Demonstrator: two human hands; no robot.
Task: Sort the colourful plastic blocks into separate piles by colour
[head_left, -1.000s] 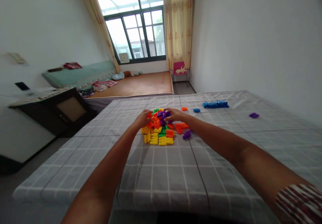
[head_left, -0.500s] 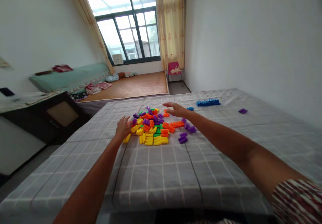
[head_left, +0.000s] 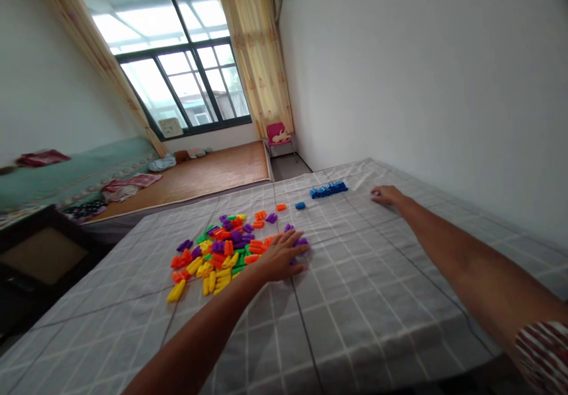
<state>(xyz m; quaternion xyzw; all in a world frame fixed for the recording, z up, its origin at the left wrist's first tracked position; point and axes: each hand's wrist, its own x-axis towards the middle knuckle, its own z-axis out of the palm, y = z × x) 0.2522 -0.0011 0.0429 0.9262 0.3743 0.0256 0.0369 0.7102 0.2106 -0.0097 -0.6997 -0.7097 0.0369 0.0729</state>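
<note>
A loose pile of yellow, orange, green and purple plastic pieces [head_left: 218, 246] lies on the grey checked cloth [head_left: 355, 306]. My left hand [head_left: 281, 257], fingers spread, rests over purple pieces [head_left: 302, 242] at the pile's right side and partly hides them. Farther right, my right hand [head_left: 387, 195] is closed, fingertips round a small purple piece [head_left: 376, 193] at the cloth. Between the hands and beyond them sits a row of blue pieces [head_left: 329, 190], with a single blue piece [head_left: 300, 206] to its left.
Behind the table is a low bed with a brown mat [head_left: 222, 170] and folded cloths. A pink chair [head_left: 278, 135] stands by the curtain. A white wall [head_left: 421, 87] runs along the right, and a dark cabinet [head_left: 44, 253] is at the left.
My left hand has moved from the pile's left side to its right side. My right hand has reached right to the lone purple piece and closed on it. The view has turned right.
</note>
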